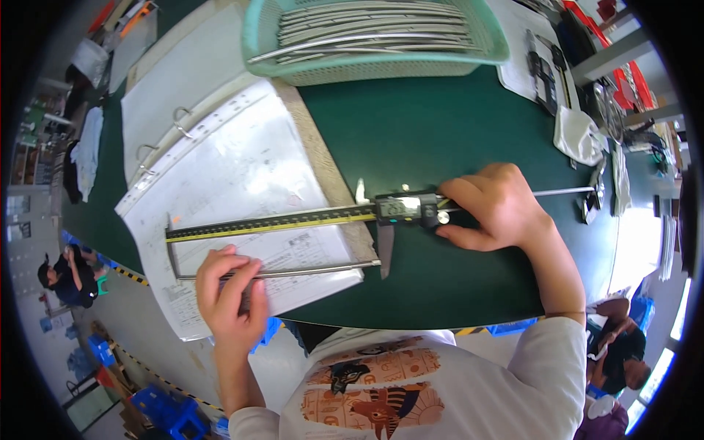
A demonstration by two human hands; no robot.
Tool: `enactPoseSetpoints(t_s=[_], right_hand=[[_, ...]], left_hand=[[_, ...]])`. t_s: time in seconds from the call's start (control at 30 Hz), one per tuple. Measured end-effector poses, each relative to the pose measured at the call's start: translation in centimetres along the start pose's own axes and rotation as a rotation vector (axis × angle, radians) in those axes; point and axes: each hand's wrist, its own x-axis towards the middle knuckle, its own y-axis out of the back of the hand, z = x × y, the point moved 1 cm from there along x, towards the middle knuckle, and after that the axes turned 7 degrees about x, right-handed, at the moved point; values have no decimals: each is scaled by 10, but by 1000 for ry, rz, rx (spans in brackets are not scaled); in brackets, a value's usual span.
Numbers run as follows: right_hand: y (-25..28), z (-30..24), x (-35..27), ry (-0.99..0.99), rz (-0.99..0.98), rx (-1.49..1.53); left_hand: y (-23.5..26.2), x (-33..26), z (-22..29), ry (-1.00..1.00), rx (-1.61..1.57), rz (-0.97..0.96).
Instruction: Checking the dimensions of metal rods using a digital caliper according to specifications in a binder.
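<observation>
A long digital caliper (293, 223) lies crosswise over an open ring binder's pages (242, 161) and the green table. My right hand (499, 209) is closed around the right end of its sliding display unit, thumb below and fingers above. Between the caliper's jaws, below its beam, runs a thin metal rod (323, 269). Its right end meets the sliding jaw (386, 253), and its left end reaches the fixed jaw (173, 257). My left hand (231, 293) pinches the rod near its left end, over the paper.
A light green plastic basket (381, 67) full of metal rods (374, 29) stands at the far side. Tools (543, 81) and a white glove (578, 136) lie at the far right of the green table (440, 293). Other people sit beyond the table, left and right.
</observation>
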Motion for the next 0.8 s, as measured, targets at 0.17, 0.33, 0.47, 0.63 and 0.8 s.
enactPoseSetpoints(t_s=[0.17,0.33,0.47,0.63,0.8], right_hand=[[-4,-5,2,-58,21,14],[2,0,-3,-104,18,8],[-4,-2,5,-67,22,59],[-9,2,-3,-113,40,97],[-17,-6,1,-97,16,74]], left_hand=[[8,5,6,21,-22,-92],[27,7,15,-20,44,-166],[65,48,12,9,114,-41],[4,179,19,-318,147,38],[-54,235,36,-409,184,-54]])
